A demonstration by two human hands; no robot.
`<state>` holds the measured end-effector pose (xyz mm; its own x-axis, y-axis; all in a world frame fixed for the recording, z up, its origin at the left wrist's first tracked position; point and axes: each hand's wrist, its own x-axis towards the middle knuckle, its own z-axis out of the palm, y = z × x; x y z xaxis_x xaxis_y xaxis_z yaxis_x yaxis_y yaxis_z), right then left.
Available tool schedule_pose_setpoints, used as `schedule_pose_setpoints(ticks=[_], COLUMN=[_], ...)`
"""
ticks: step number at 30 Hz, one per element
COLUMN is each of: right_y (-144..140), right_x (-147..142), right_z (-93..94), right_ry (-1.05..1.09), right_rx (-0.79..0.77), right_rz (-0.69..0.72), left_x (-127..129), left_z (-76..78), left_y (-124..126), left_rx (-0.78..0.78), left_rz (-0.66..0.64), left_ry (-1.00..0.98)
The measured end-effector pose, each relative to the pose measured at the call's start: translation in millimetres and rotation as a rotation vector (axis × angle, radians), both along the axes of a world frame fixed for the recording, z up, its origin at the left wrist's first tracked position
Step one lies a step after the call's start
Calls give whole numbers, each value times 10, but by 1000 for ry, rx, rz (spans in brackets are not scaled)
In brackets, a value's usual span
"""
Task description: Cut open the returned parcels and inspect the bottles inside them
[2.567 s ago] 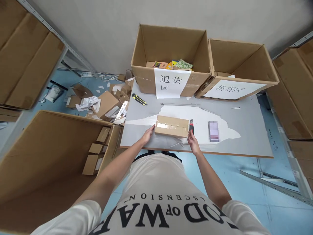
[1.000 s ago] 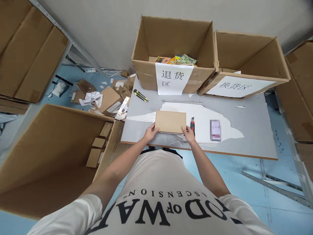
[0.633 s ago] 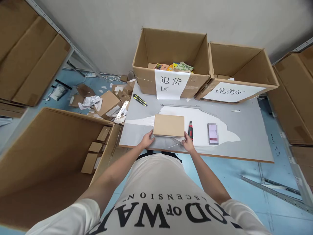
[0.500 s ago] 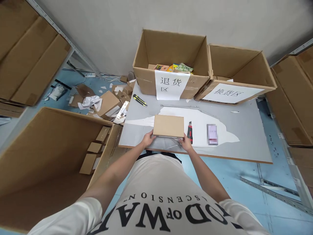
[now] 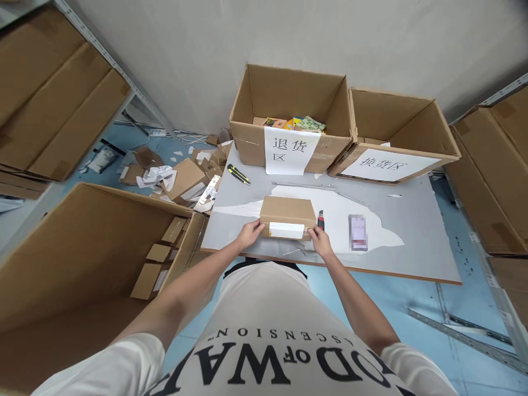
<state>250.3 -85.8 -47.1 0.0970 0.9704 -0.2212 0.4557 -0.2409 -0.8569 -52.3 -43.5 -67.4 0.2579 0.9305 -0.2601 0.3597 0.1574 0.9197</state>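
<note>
A small brown cardboard box is held between my two hands over the near part of the table. Its near side, bearing a white label, faces me. My left hand grips the left near corner, fingers closed on it. At the right near corner my right hand pinches the box the same way. Just beyond my right hand lies a red and black utility knife, its handle partly hidden. Farther right, a phone-like item with a blurred-out surface rests on the white patch.
Two large open cartons with paper signs stand at the back, the left carton holding colourful packets. A yellow and black cutter lies at the table's left. Torn cardboard litters the floor. A deep carton at left contains several small boxes.
The box has tilted, so its labelled near side now shows. My right hand has shifted slightly right and up along its corner. The camera view has tipped a little.
</note>
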Motion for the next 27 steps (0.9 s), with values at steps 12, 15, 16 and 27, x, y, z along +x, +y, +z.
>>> schedule_pose_setpoints(ticks=[12, 15, 16, 27], right_y=[185, 176, 177, 316], right_x=[89, 83, 82, 145], right_z=[197, 135, 116, 23], right_ry=[-251, -241, -241, -194], right_rx=[-86, -102, -106, -155], right_rz=[-17, -34, -42, -103], left_x=[75, 63, 59, 79], left_z=[367, 329, 312, -13], left_y=[144, 169, 178, 346], left_rx=[26, 14, 14, -157], left_rz=[38, 67, 73, 128], left_ry=[287, 220, 192, -73])
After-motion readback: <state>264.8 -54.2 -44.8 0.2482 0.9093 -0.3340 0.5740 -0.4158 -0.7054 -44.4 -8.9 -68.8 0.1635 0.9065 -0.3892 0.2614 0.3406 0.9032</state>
